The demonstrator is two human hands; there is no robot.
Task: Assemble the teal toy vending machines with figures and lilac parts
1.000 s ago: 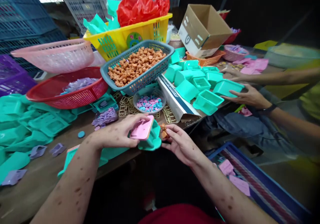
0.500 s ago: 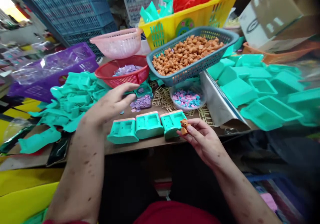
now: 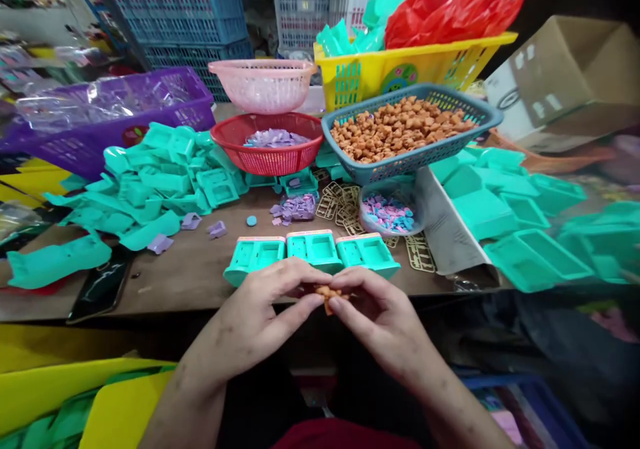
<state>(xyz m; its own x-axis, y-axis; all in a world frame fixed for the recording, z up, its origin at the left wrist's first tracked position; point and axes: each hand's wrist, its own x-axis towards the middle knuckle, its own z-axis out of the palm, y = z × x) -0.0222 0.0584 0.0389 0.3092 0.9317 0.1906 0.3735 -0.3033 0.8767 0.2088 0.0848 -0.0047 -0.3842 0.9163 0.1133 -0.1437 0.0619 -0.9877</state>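
Orange figure point(image 3: 327, 294) now pinched between both hands, left hand point(image 3: 260, 319) having joined right hand point(image 3: 380, 315); teal cases point(image 3: 313, 254) just beyond.

both forearms are reaching forward from the bottom of the view and angling inward, so the hands are meeting at the middle. the left hand point(image 3: 260, 319) is lying palm down, its fingers curling toward the right, thumb and forefinger tips pressing together in a pinching grip. the right hand point(image 3: 377, 315) is mirroring it, fingers bending leftward, thumb and forefinger closing in the same kind of pinch. the fingertips of both hands are touching one another. both wrists are staying fairly straight, arms bare.
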